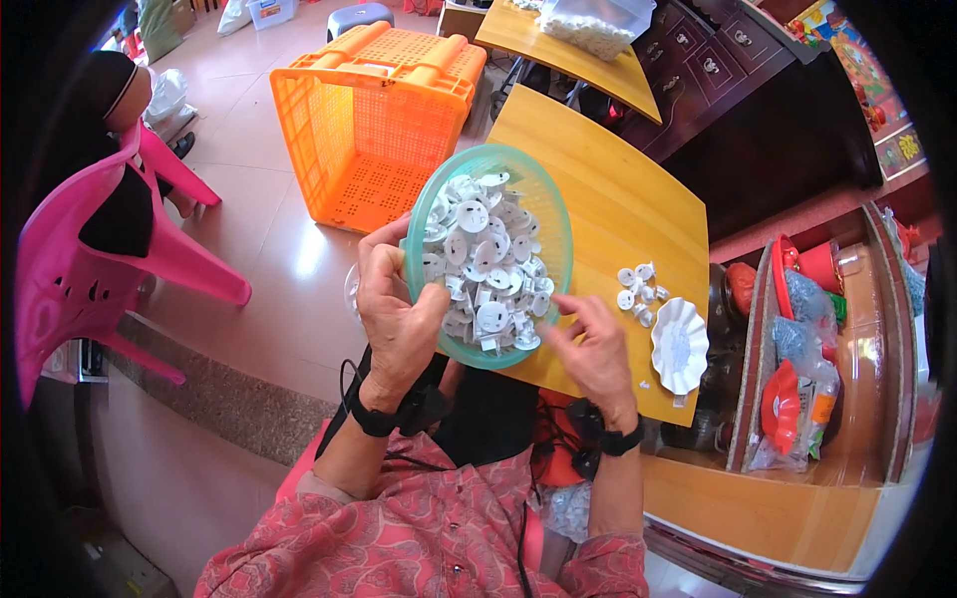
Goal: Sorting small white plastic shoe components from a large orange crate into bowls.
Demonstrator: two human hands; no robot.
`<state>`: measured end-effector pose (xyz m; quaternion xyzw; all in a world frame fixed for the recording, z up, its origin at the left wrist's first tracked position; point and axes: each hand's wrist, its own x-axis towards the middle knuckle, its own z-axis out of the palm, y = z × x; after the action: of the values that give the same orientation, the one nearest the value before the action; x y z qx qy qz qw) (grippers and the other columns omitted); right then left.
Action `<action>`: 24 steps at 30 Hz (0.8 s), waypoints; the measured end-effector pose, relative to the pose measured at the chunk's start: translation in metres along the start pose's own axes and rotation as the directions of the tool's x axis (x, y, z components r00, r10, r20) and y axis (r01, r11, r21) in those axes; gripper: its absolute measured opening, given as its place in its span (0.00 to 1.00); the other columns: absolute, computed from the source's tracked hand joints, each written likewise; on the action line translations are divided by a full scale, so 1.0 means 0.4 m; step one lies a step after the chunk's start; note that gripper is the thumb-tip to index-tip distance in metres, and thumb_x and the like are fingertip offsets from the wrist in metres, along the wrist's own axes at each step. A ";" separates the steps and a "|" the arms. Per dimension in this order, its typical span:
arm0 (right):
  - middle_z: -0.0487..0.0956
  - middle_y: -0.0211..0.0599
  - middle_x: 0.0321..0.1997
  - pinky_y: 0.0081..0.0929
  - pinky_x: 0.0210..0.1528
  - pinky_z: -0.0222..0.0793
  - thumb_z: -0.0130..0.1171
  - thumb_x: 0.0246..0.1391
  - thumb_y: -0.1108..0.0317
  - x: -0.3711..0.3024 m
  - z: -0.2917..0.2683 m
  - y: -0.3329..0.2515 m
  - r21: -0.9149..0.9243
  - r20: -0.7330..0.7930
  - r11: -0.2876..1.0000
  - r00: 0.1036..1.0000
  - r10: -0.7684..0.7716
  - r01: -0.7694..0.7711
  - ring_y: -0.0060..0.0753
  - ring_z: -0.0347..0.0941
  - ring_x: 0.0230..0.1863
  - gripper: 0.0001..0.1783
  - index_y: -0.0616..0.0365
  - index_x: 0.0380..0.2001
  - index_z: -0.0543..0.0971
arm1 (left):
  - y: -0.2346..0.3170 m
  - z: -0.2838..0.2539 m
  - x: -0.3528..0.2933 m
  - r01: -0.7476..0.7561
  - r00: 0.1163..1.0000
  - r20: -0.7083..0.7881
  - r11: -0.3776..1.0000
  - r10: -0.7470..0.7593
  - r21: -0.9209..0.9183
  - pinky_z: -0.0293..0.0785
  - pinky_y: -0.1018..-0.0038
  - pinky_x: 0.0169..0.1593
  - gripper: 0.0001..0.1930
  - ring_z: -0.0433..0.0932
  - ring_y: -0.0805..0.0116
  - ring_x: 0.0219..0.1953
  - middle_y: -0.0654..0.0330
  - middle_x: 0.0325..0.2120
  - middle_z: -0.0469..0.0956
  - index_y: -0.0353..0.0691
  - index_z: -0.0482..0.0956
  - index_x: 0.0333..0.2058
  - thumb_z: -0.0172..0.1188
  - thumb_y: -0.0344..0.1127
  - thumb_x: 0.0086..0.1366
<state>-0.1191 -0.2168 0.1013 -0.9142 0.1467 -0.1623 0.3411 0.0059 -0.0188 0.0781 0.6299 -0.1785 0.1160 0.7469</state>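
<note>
The yellow surface (628, 199) runs out behind the green basket (551, 204) at about 9 o'clock of its own top, and how much support it gives there is hidden. The basket seems to lean toward the person, so a slipping grip could tip it and shed its load past the edge to the floor. The left hand (392, 299) clamps the basket's rim at 8 o'clock, thumb over it; the right hand (590, 354) is near 4 o'clock, fingers loosely bent and slightly blurred, and whether they pinch anything cannot be told. A knock from it could jolt the scalloped dish (680, 346) at 4 o'clock from the basket, or scatter the small loose pile (640, 291) at 3 o'clock. As for looks, the basket is round, translucent and pale green, with a broad smooth rim. Inside it, the white pieces (488, 254) lie jumbled at all angles: round discs, some with little dark slots, others showing stems or bracket-like backs
</note>
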 end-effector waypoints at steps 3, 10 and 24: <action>0.77 0.42 0.34 0.27 0.28 0.70 0.67 0.51 0.69 -0.019 0.029 -0.036 0.087 0.227 0.996 0.974 0.011 -0.032 0.31 0.75 0.23 0.16 0.62 0.44 0.80 | 0.000 -0.005 0.000 -0.007 1.000 0.016 1.000 0.007 0.023 0.65 0.68 0.59 0.08 0.69 0.61 0.55 0.47 0.52 0.68 0.32 0.66 0.27 0.51 0.17 0.46; 0.76 0.43 0.34 0.29 0.27 0.70 0.67 0.50 0.70 -0.028 0.048 -0.043 0.056 0.119 0.998 0.993 -0.014 0.008 0.32 0.73 0.22 0.15 0.63 0.41 0.81 | -0.001 -0.005 -0.004 0.008 1.000 -0.002 1.000 -0.008 -0.015 0.65 0.68 0.59 0.08 0.69 0.61 0.55 0.47 0.52 0.68 0.32 0.66 0.27 0.51 0.17 0.46; 0.77 0.45 0.34 0.44 0.32 0.75 0.60 0.52 0.70 -0.034 0.103 -0.053 -0.231 0.011 0.968 0.995 -0.095 0.095 0.53 0.78 0.31 0.12 0.62 0.39 0.80 | 0.002 -0.004 -0.004 -0.009 1.000 -0.004 1.000 0.009 0.025 0.65 0.67 0.59 0.09 0.69 0.59 0.55 0.46 0.51 0.69 0.34 0.65 0.26 0.52 0.17 0.46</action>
<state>-0.1116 -0.1729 0.0835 -0.9537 0.1209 -0.1602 0.2242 0.0043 -0.0169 0.0777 0.6381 -0.1781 0.1229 0.7389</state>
